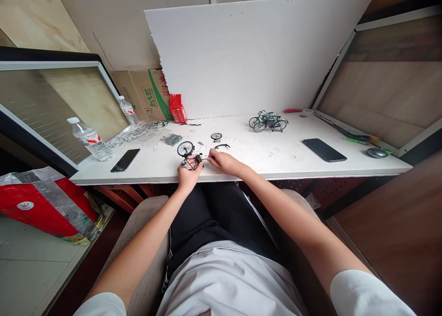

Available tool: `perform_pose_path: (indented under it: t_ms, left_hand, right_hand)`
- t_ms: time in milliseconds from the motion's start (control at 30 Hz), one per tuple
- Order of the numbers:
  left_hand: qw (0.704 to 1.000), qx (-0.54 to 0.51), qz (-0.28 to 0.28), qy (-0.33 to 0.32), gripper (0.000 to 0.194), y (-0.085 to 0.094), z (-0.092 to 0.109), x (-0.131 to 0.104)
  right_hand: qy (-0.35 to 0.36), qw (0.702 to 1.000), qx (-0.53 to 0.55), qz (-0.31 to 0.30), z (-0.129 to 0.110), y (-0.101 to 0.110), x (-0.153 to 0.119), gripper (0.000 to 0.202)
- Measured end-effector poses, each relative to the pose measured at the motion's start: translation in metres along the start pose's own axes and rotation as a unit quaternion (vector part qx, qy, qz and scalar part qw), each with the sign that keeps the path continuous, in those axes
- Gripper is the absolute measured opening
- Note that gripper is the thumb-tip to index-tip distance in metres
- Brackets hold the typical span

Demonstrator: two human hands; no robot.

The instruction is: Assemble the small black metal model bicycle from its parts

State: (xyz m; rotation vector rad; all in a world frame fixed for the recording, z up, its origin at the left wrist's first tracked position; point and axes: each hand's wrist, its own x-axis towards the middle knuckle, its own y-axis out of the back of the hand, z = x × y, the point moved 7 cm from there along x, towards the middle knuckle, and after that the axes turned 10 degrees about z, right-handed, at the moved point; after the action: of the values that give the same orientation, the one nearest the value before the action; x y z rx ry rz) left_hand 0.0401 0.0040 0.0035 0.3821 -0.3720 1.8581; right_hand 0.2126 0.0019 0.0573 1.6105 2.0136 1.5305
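My left hand [188, 177] is closed around a small black model bicycle [185, 149], near the table's front edge. One spoked wheel shows on it, pointing away from me; much of the frame is behind my fingers. Close on the right, my right hand [226, 162] is pinched shut on a thin rod-like piece [204, 158], directed at the bicycle. Its exact kind is too small to tell. Just beyond my hands lie a loose wheel [216, 136] and a curved black part [222, 146], maybe a mudguard.
Model bicycles [267, 121] stand at the back right. A phone [125, 160] lies left, a larger dark phone [324, 150] right, beside a mouse [377, 153]. Water bottles [90, 140], a red box [177, 109] and a bag of small parts [172, 139] are on the left.
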Motion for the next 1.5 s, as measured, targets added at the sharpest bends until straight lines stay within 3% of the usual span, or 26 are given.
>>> perform_pose_path:
  t_ms: [1167, 1500]
  left_hand:
    - [1.0, -0.009, -0.001, 0.014, 0.043, -0.0003, 0.0058, -0.0049]
    - [1.0, -0.014, -0.007, 0.01, 0.045, 0.0001, 0.0019, -0.0039]
  right_hand:
    - [-0.026, 0.998, -0.056, -0.004, 0.0039, -0.0054, 0.0013, 0.031]
    - [-0.015, 0.999, 0.033, 0.007, 0.0049, -0.0073, -0.0012, 0.018]
